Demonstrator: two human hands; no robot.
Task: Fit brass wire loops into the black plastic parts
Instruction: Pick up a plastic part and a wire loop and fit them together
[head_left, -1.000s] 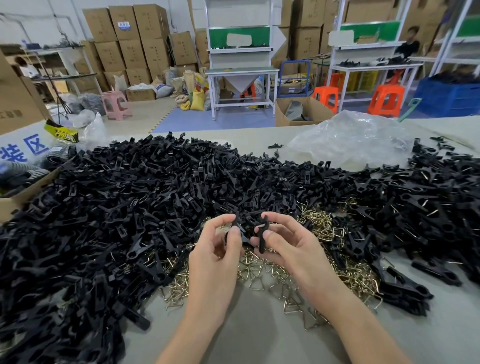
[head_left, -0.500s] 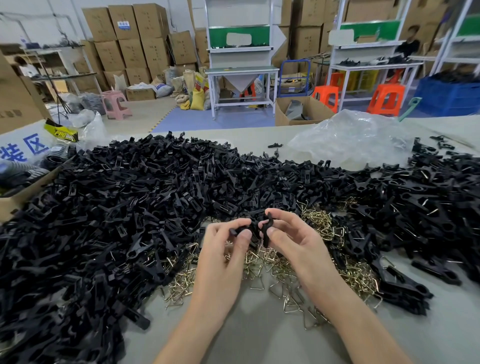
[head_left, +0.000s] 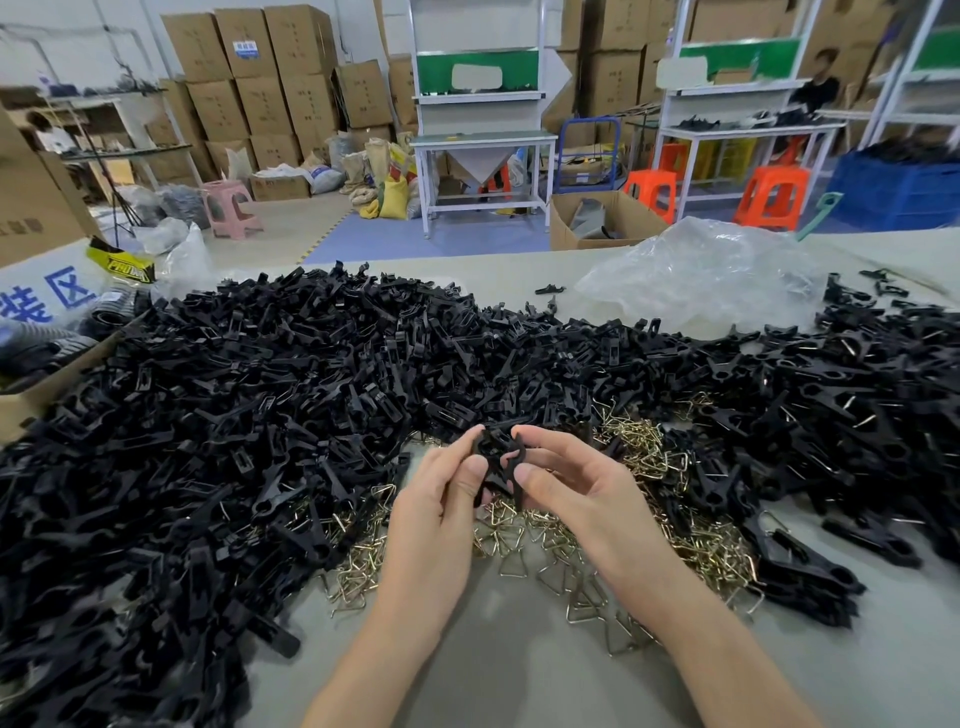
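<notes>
As the left hand (head_left: 441, 519) and right hand (head_left: 587, 499) pinch black plastic parts (head_left: 496, 457), their fingers (head_left: 545, 439) hide the join.

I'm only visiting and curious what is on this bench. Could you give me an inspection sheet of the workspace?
Surface: grey table.
Job's things: heap of black parts across the table; brass loops piled below the hands.
Clutter: clear plastic bag at the far side; open carton at the left edge.
Hands: left hand and right hand both pinch the held parts above the loops.
Cables: nothing seen.
Surroundings: stacked boxes, orange stools, white bench.
</notes>
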